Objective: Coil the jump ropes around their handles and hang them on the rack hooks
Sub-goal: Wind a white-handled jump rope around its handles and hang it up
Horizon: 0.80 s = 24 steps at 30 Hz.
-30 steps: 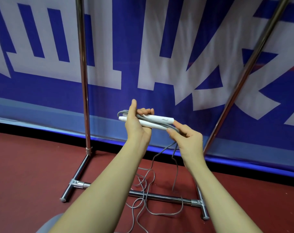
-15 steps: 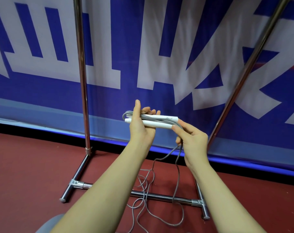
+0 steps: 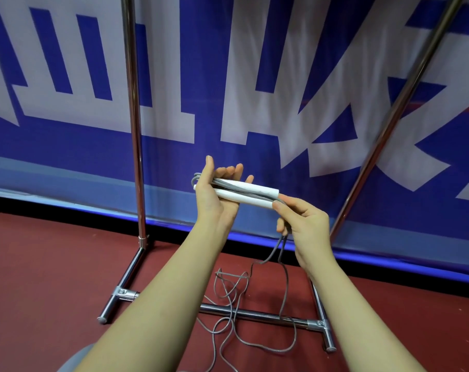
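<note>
Two white jump-rope handles [image 3: 251, 194] lie side by side, held level in front of me. My left hand [image 3: 214, 200] grips their left end, thumb up and fingers curled behind. A grey rope [image 3: 236, 299] runs along the handles and loops past their left end. My right hand [image 3: 300, 224] pinches the rope at the handles' right end; two strands drop from it to a loose tangle on the floor. The chrome rack [image 3: 133, 130] stands behind; its hooks are out of view.
The rack's base bar [image 3: 255, 314] and two feet sit on the red floor [image 3: 40, 264], under the loose rope. Its right pole [image 3: 389, 124] leans across the view. A blue and white banner [image 3: 255, 89] closes the back. A grey shape [image 3: 75, 361] shows at the bottom left.
My right hand has carried the rope along the handles to their right end and dropped lower. The slack on the floor has shifted. My left hand has opened its fingers a little.
</note>
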Each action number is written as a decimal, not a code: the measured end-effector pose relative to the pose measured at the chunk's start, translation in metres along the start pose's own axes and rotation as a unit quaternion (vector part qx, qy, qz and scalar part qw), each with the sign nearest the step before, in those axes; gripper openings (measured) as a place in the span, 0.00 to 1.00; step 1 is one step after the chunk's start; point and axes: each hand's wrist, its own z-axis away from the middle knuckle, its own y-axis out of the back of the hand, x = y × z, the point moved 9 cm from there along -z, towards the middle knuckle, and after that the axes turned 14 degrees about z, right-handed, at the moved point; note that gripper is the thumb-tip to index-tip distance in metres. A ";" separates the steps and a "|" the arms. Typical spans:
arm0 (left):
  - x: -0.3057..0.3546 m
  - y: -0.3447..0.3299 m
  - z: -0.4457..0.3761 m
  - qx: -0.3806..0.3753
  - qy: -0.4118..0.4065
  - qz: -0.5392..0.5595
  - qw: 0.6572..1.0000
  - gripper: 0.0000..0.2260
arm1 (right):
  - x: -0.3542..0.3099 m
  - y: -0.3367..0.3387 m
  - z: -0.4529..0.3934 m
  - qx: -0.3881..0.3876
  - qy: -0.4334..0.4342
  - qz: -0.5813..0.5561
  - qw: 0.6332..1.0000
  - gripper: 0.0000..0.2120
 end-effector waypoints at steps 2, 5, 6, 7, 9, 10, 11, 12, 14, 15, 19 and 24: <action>0.000 -0.001 0.000 0.003 0.002 0.007 1.000 0.23 | 0.001 -0.001 0.000 0.000 -0.005 -0.016 1.000 0.07; 0.003 -0.002 -0.001 0.007 -0.001 0.003 1.000 0.29 | 0.003 -0.006 -0.001 -0.017 -0.013 -0.002 1.000 0.05; 0.006 -0.002 -0.001 0.005 -0.004 -0.003 1.000 0.29 | 0.004 -0.009 0.000 -0.033 -0.015 0.009 0.999 0.04; 0.008 -0.002 0.000 0.003 -0.007 -0.008 1.000 0.30 | 0.005 -0.013 0.001 -0.051 -0.015 0.023 0.998 0.04; 0.011 -0.004 0.002 -0.001 -0.009 -0.016 1.000 0.30 | 0.005 -0.016 0.003 -0.073 -0.009 0.052 0.996 0.04; 0.013 -0.005 0.003 -0.003 -0.010 -0.020 1.000 0.30 | 0.006 -0.016 0.004 -0.078 -0.010 0.059 0.995 0.05; 0.014 -0.006 0.003 -0.006 -0.012 -0.024 1.000 0.29 | 0.007 -0.017 0.003 -0.084 -0.012 0.062 0.994 0.06; 0.015 -0.007 0.004 -0.008 -0.015 -0.029 0.999 0.29 | 0.008 -0.017 0.003 -0.092 -0.014 0.062 0.994 0.07; 0.018 -0.008 0.006 -0.011 -0.023 -0.038 0.999 0.29 | 0.012 -0.020 0.002 -0.109 -0.025 0.056 0.992 0.08; 0.019 -0.008 0.007 -0.010 -0.027 -0.040 0.999 0.29 | 0.014 -0.021 0.002 -0.115 -0.033 0.046 0.992 0.08; 0.021 -0.005 0.009 0.003 -0.024 -0.029 0.999 0.30 | 0.018 -0.027 0.005 -0.151 -0.052 0.017 0.987 0.08; 0.020 0.003 0.010 0.027 -0.026 -0.020 0.999 0.23 | 0.019 -0.030 0.005 -0.180 -0.041 0.074 0.980 0.09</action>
